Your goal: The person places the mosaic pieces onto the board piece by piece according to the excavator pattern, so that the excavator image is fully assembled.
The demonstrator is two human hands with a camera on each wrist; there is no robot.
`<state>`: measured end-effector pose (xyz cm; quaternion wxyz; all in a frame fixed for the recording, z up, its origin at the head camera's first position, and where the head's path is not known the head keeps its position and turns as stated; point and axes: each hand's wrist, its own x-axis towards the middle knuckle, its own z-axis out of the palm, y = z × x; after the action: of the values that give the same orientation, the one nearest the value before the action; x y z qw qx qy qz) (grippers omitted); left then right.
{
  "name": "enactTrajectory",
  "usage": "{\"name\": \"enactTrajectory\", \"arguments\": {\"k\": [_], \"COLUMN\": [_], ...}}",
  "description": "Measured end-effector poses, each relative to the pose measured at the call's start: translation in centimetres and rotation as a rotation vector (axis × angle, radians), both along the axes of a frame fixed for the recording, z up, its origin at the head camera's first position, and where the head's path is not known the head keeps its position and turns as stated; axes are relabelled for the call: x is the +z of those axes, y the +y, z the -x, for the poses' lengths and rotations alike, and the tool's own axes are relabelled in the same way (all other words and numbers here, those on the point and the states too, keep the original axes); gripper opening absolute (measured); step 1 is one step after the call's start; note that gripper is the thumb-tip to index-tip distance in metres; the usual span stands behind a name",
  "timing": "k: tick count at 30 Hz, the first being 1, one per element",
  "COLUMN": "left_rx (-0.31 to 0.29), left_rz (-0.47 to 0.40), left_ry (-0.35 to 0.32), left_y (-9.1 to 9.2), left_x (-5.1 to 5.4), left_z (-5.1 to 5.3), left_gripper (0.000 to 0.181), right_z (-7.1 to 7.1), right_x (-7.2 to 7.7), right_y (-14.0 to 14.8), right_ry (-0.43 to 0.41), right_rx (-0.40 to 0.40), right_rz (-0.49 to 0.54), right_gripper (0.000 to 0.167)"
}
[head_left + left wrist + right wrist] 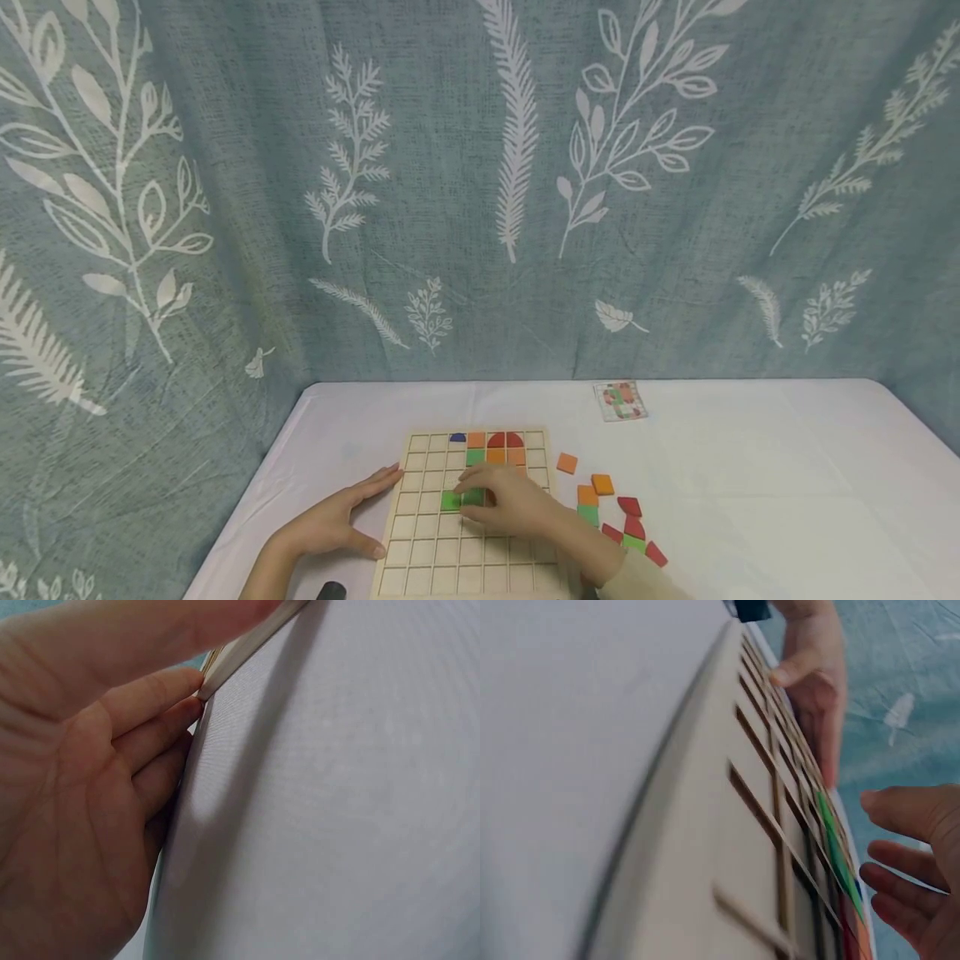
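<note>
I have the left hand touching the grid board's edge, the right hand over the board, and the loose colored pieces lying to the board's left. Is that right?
Not quite: the loose colored pieces lie to the right of the grid board, as the head view shows. The rest stands.

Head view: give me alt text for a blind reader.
A person's bare right hand is over a pale wooden grid board, beside a bright green square tile; the bare left hand touches the board's left edge. Flat orange, red and green pieces lie loose on the white tabletop, right of the board, before a grey-blue leaf-print curtain.
</note>
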<state>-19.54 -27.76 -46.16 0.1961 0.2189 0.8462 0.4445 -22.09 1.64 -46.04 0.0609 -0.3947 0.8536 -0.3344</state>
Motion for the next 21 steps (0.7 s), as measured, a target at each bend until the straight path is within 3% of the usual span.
{"name": "enactTrajectory", "arguments": {"k": [10, 16, 21], "left_rx": [0.003, 0.008, 0.006], "left_rz": [0.001, -0.006, 0.000], "left_ry": [-0.009, -0.002, 0.003], "left_y": [0.0, -0.1, -0.1], "left_x": [0.0, 0.0, -0.1], "left_z": [0.0, -0.2, -0.2], "left_gripper": [0.096, 0.095, 0.094], "right_z": [0.1, -1.0, -2.5], "right_x": [0.7, 0.7, 0.3], "right_y": [7.9, 12.3, 13.9], "right_ry": [-0.018, -0.044, -0.082], "right_rx": [-0.105, -0.180, -0.195], "right_rz": [0.146, 0.111, 0.070], "right_gripper": [0.021, 0.017, 0.015]}}
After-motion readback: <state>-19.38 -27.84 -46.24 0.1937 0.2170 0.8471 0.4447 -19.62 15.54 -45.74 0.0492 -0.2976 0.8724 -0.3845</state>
